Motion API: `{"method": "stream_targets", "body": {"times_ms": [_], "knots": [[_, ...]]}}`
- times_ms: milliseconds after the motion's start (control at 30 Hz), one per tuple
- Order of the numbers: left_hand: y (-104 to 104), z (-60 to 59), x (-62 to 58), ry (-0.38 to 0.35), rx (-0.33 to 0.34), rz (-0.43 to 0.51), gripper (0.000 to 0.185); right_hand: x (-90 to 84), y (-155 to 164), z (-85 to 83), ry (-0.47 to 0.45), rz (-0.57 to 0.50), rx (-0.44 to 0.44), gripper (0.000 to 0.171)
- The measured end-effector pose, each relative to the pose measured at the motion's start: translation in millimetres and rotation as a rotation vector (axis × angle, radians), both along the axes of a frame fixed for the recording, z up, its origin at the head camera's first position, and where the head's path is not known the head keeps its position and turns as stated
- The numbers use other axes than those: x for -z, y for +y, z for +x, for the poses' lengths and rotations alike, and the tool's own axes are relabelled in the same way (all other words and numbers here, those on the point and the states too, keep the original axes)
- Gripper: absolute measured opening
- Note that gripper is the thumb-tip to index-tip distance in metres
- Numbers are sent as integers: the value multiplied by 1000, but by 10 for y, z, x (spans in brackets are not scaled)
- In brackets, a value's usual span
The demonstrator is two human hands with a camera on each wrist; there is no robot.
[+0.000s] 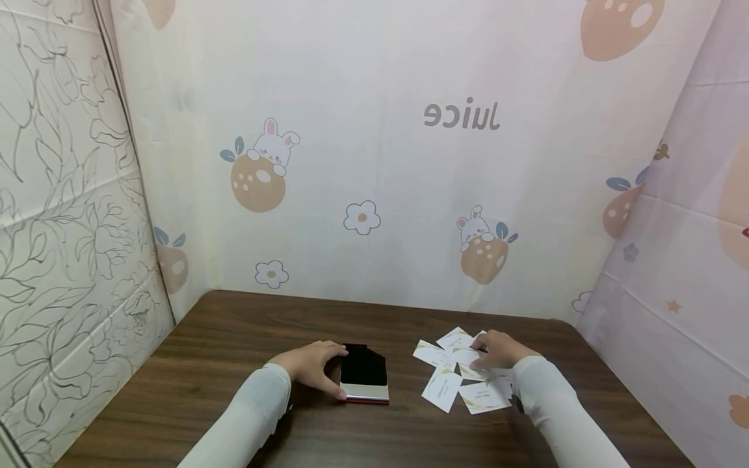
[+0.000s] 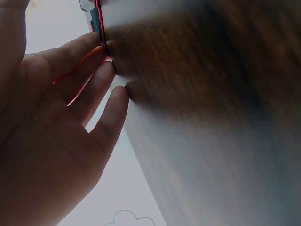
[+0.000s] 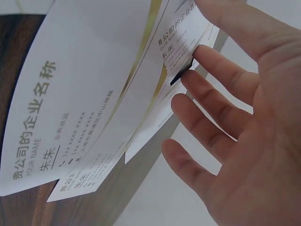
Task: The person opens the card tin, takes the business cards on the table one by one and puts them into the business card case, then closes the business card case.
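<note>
In the head view, a flat card case (image 1: 364, 365) lies on the table, black inside with a silver band and red edges. My left hand (image 1: 313, 365) holds its left side, thumb at the near corner and fingers at the far one. In the left wrist view, the fingers of that hand (image 2: 70, 103) reach the red-edged case (image 2: 99, 28). White business cards (image 1: 443, 389) lie overlapping to the right. Over them my right hand (image 1: 497, 351) has thumb and fingers spread. The right wrist view shows its fingertips (image 3: 188, 77) right at the edge of a printed card (image 3: 176, 40).
The brown wooden table (image 1: 351, 442) ends at a patterned curtain (image 1: 374, 260) behind, with more curtain on both sides. A strip of bare wood lies between the case and the cards.
</note>
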State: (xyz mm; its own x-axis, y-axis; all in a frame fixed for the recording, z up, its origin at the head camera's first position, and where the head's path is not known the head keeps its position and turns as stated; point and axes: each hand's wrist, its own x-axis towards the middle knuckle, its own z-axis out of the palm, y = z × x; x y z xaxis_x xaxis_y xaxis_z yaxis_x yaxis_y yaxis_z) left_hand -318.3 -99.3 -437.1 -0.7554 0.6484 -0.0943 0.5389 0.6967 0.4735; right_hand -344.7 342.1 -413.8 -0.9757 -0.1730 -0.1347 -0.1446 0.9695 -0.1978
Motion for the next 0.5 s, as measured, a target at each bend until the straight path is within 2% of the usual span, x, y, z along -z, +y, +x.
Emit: {"method": "stream_targets", "body": {"times_ms": [267, 500], "knots": [[9, 7, 1, 0, -6, -3, 92, 36, 24, -24, 20, -24, -7, 46], [14, 12, -7, -5, -7, -3, 92, 83, 40, -41, 36, -84, 23, 47]]}}
